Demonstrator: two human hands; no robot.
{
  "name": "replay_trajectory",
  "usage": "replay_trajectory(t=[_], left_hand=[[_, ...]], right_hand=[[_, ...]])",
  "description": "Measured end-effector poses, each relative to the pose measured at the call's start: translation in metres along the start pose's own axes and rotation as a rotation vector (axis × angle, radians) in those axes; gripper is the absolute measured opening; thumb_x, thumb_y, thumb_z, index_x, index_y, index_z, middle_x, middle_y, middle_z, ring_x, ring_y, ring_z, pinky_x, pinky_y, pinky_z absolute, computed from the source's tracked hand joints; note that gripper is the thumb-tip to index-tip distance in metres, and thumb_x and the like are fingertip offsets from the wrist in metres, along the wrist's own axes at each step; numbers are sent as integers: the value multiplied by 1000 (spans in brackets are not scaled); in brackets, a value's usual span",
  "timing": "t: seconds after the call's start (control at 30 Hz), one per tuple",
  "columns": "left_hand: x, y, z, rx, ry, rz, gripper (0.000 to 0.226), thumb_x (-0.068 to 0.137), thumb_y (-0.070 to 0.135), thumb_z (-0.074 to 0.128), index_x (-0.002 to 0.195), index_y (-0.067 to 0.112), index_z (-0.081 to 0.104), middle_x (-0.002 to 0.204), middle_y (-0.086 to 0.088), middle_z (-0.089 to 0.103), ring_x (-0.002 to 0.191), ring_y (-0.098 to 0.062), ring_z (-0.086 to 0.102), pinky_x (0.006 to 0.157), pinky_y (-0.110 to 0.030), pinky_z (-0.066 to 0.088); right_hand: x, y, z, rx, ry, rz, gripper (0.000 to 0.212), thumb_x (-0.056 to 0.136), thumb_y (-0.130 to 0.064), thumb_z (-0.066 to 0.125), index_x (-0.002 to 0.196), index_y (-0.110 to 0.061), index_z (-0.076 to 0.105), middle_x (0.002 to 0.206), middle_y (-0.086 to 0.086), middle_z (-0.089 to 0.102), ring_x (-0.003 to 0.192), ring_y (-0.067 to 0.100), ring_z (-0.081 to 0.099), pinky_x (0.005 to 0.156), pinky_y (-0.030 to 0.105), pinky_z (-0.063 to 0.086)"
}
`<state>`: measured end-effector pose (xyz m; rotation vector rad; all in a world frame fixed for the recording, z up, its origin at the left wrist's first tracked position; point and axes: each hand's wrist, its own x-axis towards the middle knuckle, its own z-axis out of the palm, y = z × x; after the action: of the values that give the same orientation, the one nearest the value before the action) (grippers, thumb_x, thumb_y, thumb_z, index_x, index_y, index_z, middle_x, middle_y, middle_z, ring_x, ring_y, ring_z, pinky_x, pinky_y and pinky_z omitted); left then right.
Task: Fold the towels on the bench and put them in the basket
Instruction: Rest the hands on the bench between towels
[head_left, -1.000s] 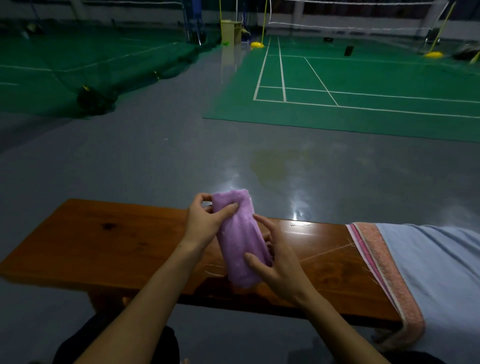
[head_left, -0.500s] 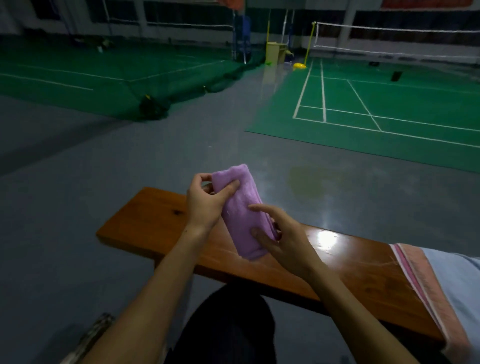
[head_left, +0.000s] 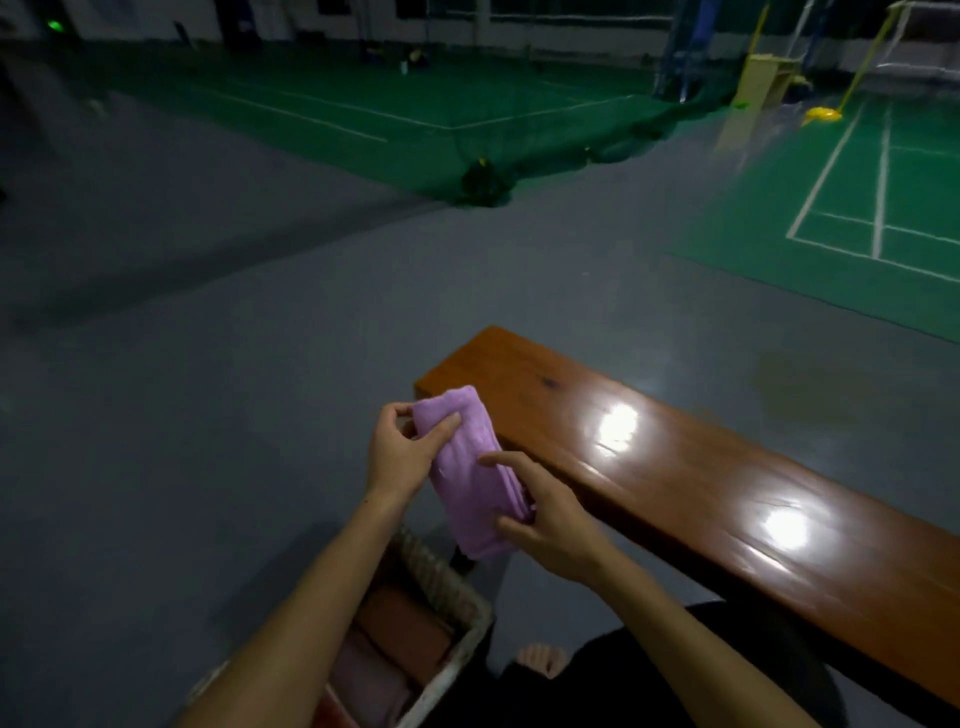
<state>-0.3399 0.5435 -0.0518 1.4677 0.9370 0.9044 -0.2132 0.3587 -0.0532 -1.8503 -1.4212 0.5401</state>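
Here both hands' fingers (head_left: 448, 423) pinch the folded purple towel (head_left: 470, 470).

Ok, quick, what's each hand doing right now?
Left hand: grips the top end of the folded purple towel.
Right hand: holds the lower end of the same towel.

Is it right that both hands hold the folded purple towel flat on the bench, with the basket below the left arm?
Not quite. In the head view both hands, left hand and right hand, hold the purple towel in the air beside the bench, not on it. The basket is below the left arm.
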Motion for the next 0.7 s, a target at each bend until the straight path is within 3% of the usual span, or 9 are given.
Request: replay_trajectory(t=[0.1, 0.23, 0.33, 0.4, 0.47, 0.53, 0.6, 0.7], left_hand=[[4, -49, -48, 30, 29, -153, 45, 84, 24, 87, 116, 11, 58, 112, -13, 72, 96, -24, 72, 80, -44, 63], [-10, -118, -104, 16, 101, -304, 33, 87, 8, 83, 111, 4, 61, 106, -19, 73, 89, -29, 71, 70, -41, 61], [-32, -174, -129, -3, 147, -429, 35, 81, 15, 89, 106, 9, 65, 101, -15, 76, 96, -36, 74, 75, -52, 64], [-44, -209, -136, 0, 170, -492, 50, 69, 30, 97, 106, 13, 68, 100, -13, 77, 97, -35, 75, 82, -59, 62], [-50, -251, -135, -19, 186, -542, 57, 64, 35, 98, 108, 12, 69, 102, -12, 78, 99, -33, 75, 88, -59, 61], [-59, -275, -129, -46, 196, -590, 44, 76, 23, 93, 113, 13, 71, 107, -11, 78, 103, -30, 74, 90, -55, 61], [-65, -298, -123, -115, 220, -650, 39, 81, 20, 90, 115, 15, 72, 110, -10, 78, 101, -28, 74, 82, -46, 60], [-68, -335, -115, -193, 284, -768, 48, 77, 30, 91, 119, 16, 72, 107, -8, 78, 95, -24, 72, 73, -40, 55]], right_hand=[[19, 2, 50, -27, -161, 38, 68, 82, -24, 68, 137, -55, 43, 128, -1, 57, 108, 20, 57, 93, 36, 49], [31, 7, 108, -16, -310, 98, 68, 84, -16, 67, 137, -53, 45, 129, 1, 60, 106, 20, 61, 89, 34, 51], [29, 19, 148, -25, -394, 151, 59, 87, -18, 67, 137, -44, 49, 125, 6, 63, 104, 23, 63, 87, 35, 52], [25, 32, 170, -41, -424, 182, 54, 88, -21, 67, 135, -42, 50, 122, 8, 64, 103, 25, 62, 86, 35, 51], [24, 47, 188, -60, -462, 213, 50, 89, -23, 66, 132, -43, 50, 118, 10, 64, 100, 26, 63, 85, 37, 52], [23, 62, 202, -73, -508, 254, 47, 92, -24, 64, 130, -45, 49, 116, 10, 63, 98, 27, 63, 82, 35, 52], [22, 76, 216, -81, -538, 289, 43, 94, -28, 63, 128, -49, 46, 114, 7, 62, 95, 27, 63, 79, 33, 51], [22, 98, 234, -84, -568, 338, 38, 96, -30, 60, 129, -44, 47, 109, 8, 65, 90, 27, 65, 75, 33, 51]])
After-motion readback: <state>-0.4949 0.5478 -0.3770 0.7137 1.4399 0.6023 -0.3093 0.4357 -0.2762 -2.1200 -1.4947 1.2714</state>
